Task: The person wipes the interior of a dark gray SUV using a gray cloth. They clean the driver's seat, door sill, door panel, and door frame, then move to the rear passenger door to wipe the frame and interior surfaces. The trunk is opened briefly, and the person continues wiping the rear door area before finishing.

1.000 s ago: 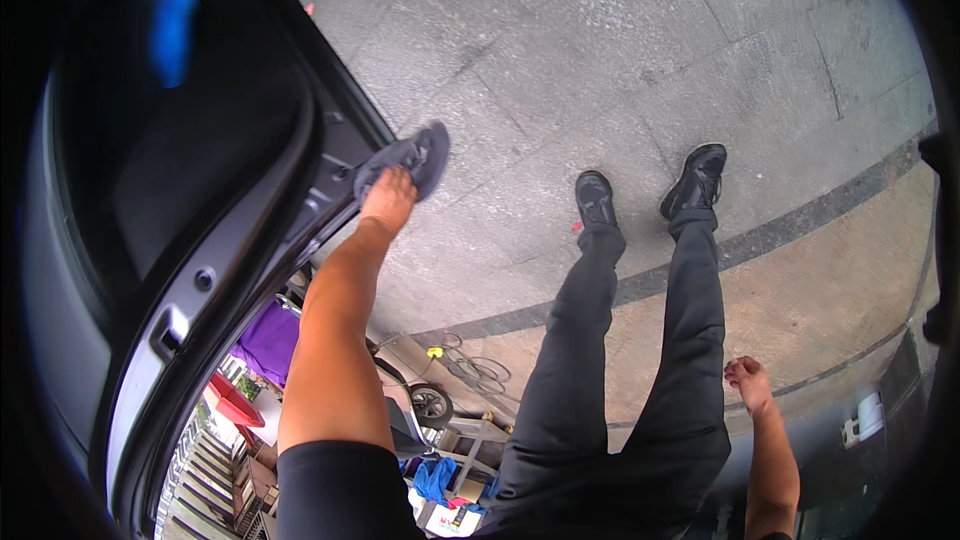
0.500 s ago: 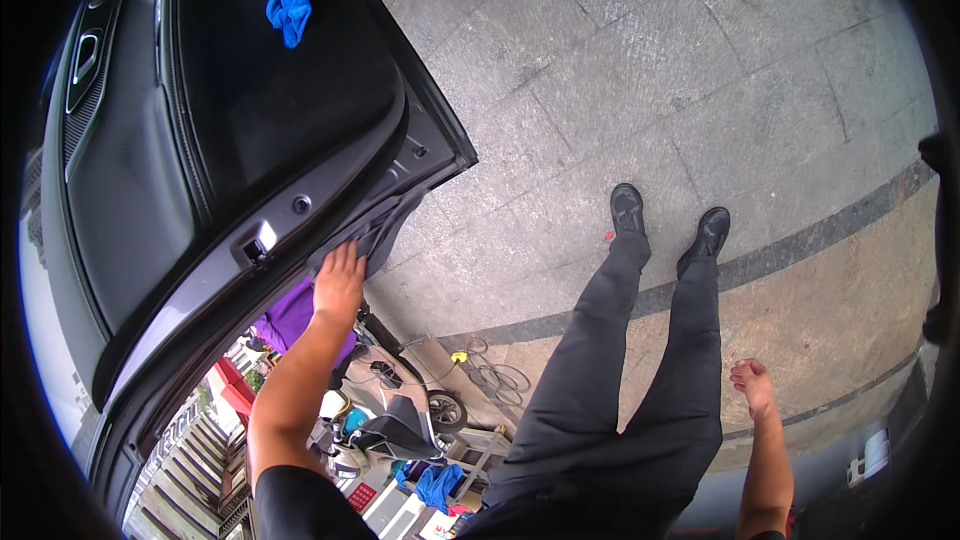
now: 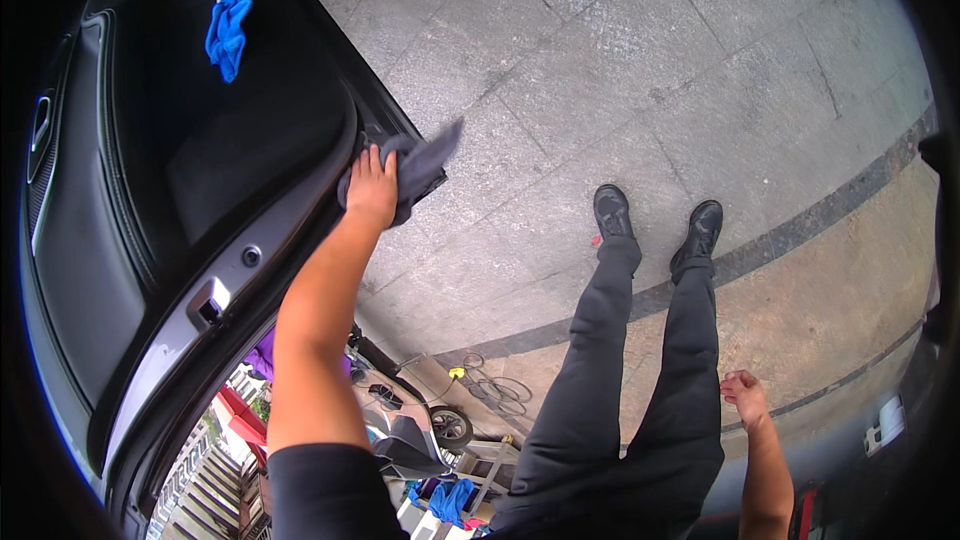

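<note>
Your left hand (image 3: 372, 188) holds a dark grey, soft cloth (image 3: 432, 154) against the edge of an open, dark grey metal car door (image 3: 165, 355).
Your left fingers are nearly straight and slightly spread, laid over the bunched cloth near the door's corner; your thumb is hidden, so you cannot tell how tightly they grip. One flap of the cloth sticks out past the corner, blurred, over the grey stone paving (image 3: 600, 70). Your right hand (image 3: 745, 398) hangs beside your leg in black trousers (image 3: 672, 370), its fingers half open, loosely curled and holding nothing visible. A crumpled bright blue cloth (image 3: 229, 32) lies against the door's black inner panel (image 3: 240, 155), well apart from your left hand.
</note>
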